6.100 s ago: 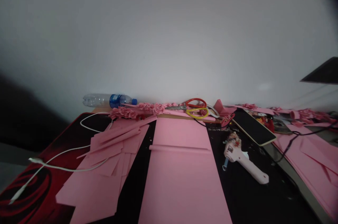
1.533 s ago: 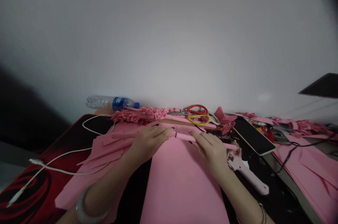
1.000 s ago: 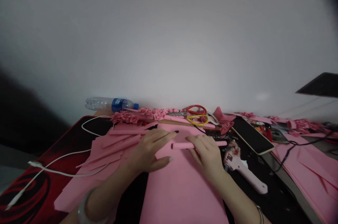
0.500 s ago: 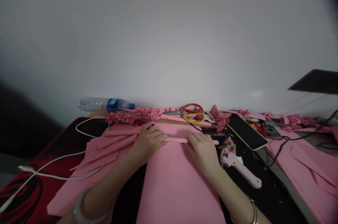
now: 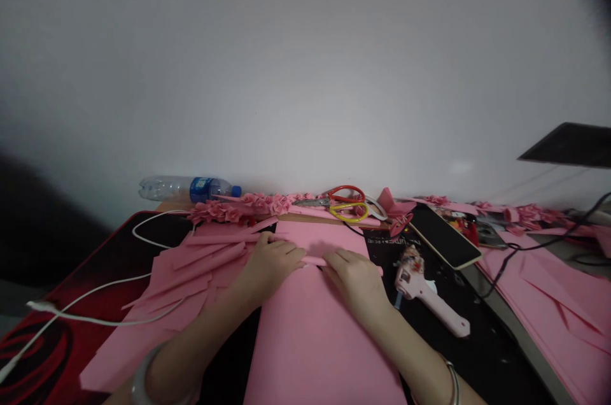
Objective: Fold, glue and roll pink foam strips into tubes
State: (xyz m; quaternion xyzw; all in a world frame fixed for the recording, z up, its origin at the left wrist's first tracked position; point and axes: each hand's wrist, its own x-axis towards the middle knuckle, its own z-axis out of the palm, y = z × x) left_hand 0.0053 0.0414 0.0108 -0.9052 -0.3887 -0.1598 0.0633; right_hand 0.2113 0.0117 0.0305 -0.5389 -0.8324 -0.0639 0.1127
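Note:
A long pink paper sheet (image 5: pixel 315 341) lies lengthwise before me on a black and red desk mat (image 5: pixel 81 277). Across its far part lies a thin rolled pink paper tube (image 5: pixel 314 260). My left hand (image 5: pixel 270 262) presses on the tube's left end with curled fingers. My right hand (image 5: pixel 356 274) covers the tube's right part, fingers bent over it. A pale bangle sits on my left wrist and a thin bracelet on my right.
Cut pink strips (image 5: pixel 191 265) pile at the left under a white cable (image 5: pixel 95 303). A pink glue gun (image 5: pixel 422 293), a phone (image 5: pixel 443 236), scissors (image 5: pixel 344 201), paper flowers (image 5: pixel 238 207) and a lying water bottle (image 5: pixel 186 188) sit behind. More pink sheets (image 5: pixel 558 303) lie right.
Both hands came onto the sheet and took the pink tube. Over the last second they drew closer together and slightly nearer me, with the tube now mostly hidden under them.

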